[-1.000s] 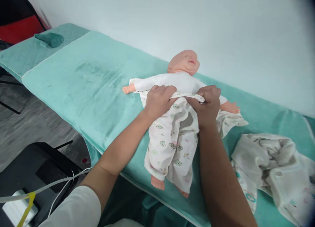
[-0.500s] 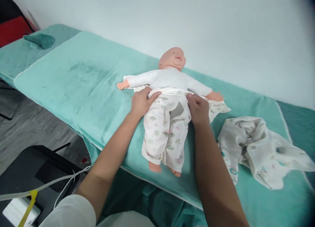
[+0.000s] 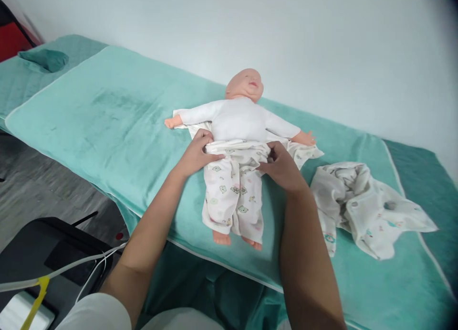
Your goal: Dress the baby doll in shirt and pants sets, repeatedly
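Pale wall point(image 3: 322, 48) backs a green-covered bed point(image 3: 132, 81), where a doll point(image 3: 239, 120) lies on its back in printed trousers point(image 3: 222, 191), the top bunched at its middle. Left hand point(image 3: 198, 151) and right hand point(image 3: 281, 165) grip opposite sides of the waistband, thumbs over the front. An uneven tug could twist the cloth or drag the doll over the near edge, just beyond its feet. Rightward, a crumpled garment point(image 3: 368, 206) limits movement; leftward, the bed stretches broadly.
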A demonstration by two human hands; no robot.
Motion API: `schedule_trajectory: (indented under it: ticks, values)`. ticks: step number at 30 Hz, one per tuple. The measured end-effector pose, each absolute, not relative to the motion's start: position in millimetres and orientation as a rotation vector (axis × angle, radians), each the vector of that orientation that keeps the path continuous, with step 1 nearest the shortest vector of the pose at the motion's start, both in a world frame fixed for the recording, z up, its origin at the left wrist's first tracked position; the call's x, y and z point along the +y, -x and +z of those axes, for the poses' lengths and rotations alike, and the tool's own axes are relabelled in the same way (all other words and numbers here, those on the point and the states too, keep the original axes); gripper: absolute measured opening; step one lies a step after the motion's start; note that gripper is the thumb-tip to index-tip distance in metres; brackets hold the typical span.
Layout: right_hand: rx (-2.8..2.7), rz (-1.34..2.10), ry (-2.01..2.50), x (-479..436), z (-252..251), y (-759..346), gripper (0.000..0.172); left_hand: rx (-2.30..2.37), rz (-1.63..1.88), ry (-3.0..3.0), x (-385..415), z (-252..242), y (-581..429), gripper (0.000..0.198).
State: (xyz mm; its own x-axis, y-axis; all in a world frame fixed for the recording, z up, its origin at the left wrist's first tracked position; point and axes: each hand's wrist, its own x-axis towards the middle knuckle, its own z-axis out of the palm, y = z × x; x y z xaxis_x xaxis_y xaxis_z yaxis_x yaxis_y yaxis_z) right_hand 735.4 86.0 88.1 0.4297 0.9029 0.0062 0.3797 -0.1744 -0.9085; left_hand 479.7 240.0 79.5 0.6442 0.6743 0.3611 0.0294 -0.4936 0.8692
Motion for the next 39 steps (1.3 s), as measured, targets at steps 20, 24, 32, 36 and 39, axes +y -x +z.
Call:
schedule_trajectory:
  ticks: [20,24,32,36,39]
  values:
    - [-1.198,-0.080,1.901,101,89,-697,0.020,0.837,1.375,-2.100,231,78,-500,0.016]
    - [-1.144,-0.022,1.888,97,96,-684,0.018,1.003,1.270,-2.102,227,78,-497,0.019]
    - [-1.023,0.304,1.837,88,99,-685,0.020,0.955,1.079,-1.908,222,84,-492,0.016]
    - [-1.131,0.604,1.817,70,98,-695,0.039,0.840,0.957,-1.902,217,86,-477,0.017]
    - [-1.205,0.753,1.770,58,99,-697,0.061,0.702,0.846,-1.893,213,87,-463,0.030]
